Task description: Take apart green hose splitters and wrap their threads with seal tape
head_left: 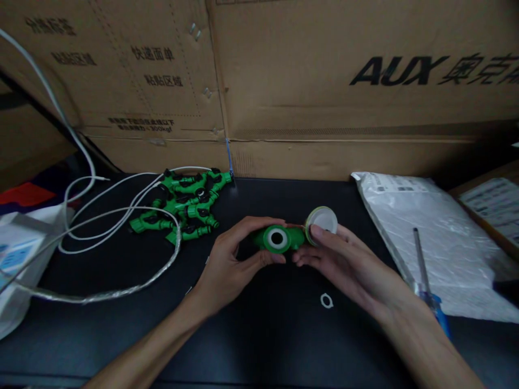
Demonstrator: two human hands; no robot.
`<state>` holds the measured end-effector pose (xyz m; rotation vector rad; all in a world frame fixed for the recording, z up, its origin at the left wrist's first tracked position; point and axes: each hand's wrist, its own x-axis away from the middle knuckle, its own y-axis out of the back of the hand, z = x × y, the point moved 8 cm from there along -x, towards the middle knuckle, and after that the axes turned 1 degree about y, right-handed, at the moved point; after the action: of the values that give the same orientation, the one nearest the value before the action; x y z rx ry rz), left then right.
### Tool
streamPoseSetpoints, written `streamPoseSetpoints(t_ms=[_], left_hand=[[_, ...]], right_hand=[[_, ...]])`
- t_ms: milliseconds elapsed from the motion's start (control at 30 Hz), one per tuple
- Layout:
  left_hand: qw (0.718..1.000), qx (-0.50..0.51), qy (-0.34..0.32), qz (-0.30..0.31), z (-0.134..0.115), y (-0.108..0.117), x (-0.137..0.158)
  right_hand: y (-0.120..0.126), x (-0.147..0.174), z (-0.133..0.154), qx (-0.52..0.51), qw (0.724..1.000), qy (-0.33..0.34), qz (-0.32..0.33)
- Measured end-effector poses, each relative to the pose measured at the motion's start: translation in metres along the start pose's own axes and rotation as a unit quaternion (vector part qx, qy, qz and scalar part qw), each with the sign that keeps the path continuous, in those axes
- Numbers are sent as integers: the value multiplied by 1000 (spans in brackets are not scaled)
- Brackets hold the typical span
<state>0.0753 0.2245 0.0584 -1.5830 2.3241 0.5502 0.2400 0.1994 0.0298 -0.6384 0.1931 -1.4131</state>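
My left hand [237,256] is closed around a green plastic hose fitting [294,236], gripping it between thumb and fingers. A pale ring surrounds the dark hole in the fitting's near end. Between thumb and fingers of my right hand [336,254] is a small round jar [323,219], tilted, with a whitish round face and a yellowish rim. The jar is right beside the fitting's right end; whether they touch I cannot tell. A thin white ring washer [326,301] lies on the black table just below my right hand.
Several green hose fittings with black parts [186,202] lie piled at the back left, beside a looped white cable [121,297]. At right, a blue-handled screwdriver [424,265] rests on a white padded mailer [405,221]. A large cardboard box [284,81] stands across the back.
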Motion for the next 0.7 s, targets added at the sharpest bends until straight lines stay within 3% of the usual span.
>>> streamPoseSetpoints(t_ms=[133,367,700], left_hand=[[999,-3,18,-35,1,4,1],[996,-67,47,-45,9,7,-3],[997,-31,63,-33,16,7,-7]], right_hand=[[1,-2,5,9,999,44,-11],[2,2,17,125,982,137,-32],[1,3,21,170,972,159,-37]])
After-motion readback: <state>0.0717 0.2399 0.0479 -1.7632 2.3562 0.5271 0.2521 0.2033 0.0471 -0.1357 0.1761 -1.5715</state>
